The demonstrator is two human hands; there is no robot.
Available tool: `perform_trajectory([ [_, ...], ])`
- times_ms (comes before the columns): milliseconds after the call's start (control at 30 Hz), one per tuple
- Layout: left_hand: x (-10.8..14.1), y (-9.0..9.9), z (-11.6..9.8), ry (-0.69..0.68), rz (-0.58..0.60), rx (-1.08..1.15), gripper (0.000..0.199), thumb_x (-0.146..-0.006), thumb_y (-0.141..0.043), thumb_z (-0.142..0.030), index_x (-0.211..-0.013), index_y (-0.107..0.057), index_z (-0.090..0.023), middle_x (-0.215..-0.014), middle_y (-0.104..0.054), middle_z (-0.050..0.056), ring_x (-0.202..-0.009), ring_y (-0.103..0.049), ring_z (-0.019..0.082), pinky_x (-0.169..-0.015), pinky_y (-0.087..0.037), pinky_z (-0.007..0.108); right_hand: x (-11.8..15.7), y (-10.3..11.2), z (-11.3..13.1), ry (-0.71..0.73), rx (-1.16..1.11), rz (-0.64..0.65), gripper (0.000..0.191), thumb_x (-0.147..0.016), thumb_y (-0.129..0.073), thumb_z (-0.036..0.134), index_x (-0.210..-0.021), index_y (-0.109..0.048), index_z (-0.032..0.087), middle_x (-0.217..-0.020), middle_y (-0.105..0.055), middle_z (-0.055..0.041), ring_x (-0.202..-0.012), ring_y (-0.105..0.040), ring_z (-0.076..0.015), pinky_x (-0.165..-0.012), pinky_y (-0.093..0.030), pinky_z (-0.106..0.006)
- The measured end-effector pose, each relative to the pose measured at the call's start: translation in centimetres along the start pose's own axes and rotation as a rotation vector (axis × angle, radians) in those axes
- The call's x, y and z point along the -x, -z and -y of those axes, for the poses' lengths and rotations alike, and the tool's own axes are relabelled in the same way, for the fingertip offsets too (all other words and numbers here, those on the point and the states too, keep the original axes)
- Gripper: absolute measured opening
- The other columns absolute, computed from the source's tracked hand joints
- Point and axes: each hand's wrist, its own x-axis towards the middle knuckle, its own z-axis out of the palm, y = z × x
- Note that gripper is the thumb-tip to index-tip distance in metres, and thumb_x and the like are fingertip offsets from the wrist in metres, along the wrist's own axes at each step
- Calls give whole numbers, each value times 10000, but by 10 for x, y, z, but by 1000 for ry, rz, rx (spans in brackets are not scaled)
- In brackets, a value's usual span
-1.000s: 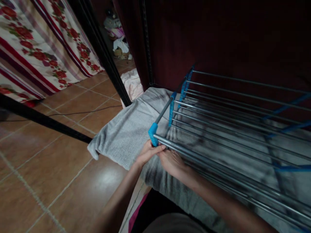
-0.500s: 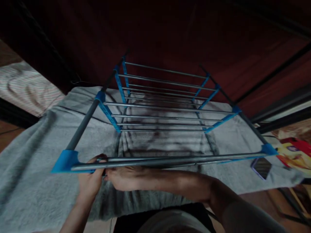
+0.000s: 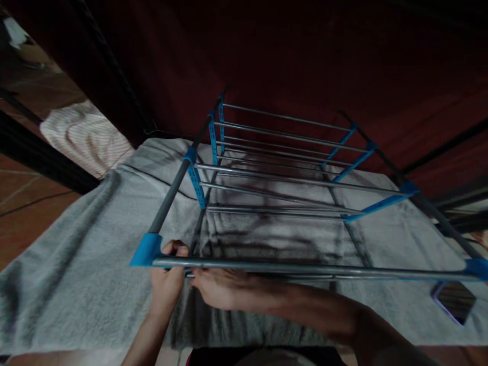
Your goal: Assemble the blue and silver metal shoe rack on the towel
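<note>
A rack of grey metal tubes with blue plastic side pieces, like a shoe rack (image 3: 177,195), stands on a grey blanket. My left hand (image 3: 168,282) is closed around the blue side piece by the near left corner connector (image 3: 147,249), its thumb up beside the front tube (image 3: 274,266). Just right of it, under that tube, my right hand (image 3: 217,287) closes on a thinner metal tube (image 3: 308,277). The thin tube's left end pokes out between the two hands. My right fingertips are partly hidden by the front tube.
A phone (image 3: 453,302) lies on the grey blanket (image 3: 87,244) at the right. Behind the rack hangs dark red cloth (image 3: 274,56). A striped cloth (image 3: 87,132) lies beyond a dark frame post at the left.
The view has shifted left, so the rack sits further right. The thin tube's left end has dropped from above the front tube to below it, with both hands still close together.
</note>
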Motion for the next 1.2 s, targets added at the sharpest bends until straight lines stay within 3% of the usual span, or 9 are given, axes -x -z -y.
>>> perform_trajectory([
  [167,5,-9,-2,41,-5,126,289,-785,-616,-445,-678,-512,-198,-643,-491,-26,-623,-454,144,-584,-369,267,2,22,6,-54,91,56,340,-965,-366,323,-1134,-625,183,-961,-698,-83,-801,-667,-233,-718,-550,-344],
  [333,8,-11,0,126,60,392,369,-659,-734,-486,-721,-542,-178,-655,-501,-25,-638,-461,132,-616,-385,264,7,31,8,-27,105,45,373,-976,-365,331,-1278,-553,218,-1187,-634,-80,-1023,-617,-234,-919,-477,-359],
  [500,12,0,8,151,115,554,464,-563,-825,-454,-877,-650,-160,-823,-630,17,-787,-563,170,-748,-437,284,2,28,3,-7,67,40,356,-970,-401,352,-1266,-564,242,-1172,-641,-46,-1111,-565,-223,-971,-418,-326],
  [667,25,-9,22,192,-14,799,549,-747,-585,-673,-989,-686,-190,-995,-692,47,-1039,-587,214,-957,-420,324,3,26,0,-35,108,50,319,-971,-393,351,-1183,-591,219,-1103,-658,-55,-989,-610,-212,-843,-445,-290],
  [867,28,-28,32,249,-182,771,466,-839,-539,-574,-1089,-668,-202,-1244,-636,19,-1280,-464,174,-1101,-300,283,2,26,2,-2,126,13,344,-976,-386,356,-1263,-540,244,-1149,-644,-47,-1006,-604,-198,-842,-432,-278],
  [1000,30,-30,28,255,-189,810,423,-843,-554,-531,-1122,-658,-231,-1288,-611,-2,-1293,-454,168,-1092,-320,277,2,27,3,-8,140,8,370,-974,-393,351,-1311,-513,257,-1194,-629,-44,-1044,-593,-195,-859,-427,-276],
  [1200,31,-31,24,297,-192,780,371,-823,-572,-517,-1026,-674,-224,-1166,-663,4,-1221,-503,180,-1036,-368,289,3,28,1,-1,137,20,347,-974,-397,352,-1261,-555,239,-1162,-641,-48,-1036,-592,-193,-877,-418,-267],
])
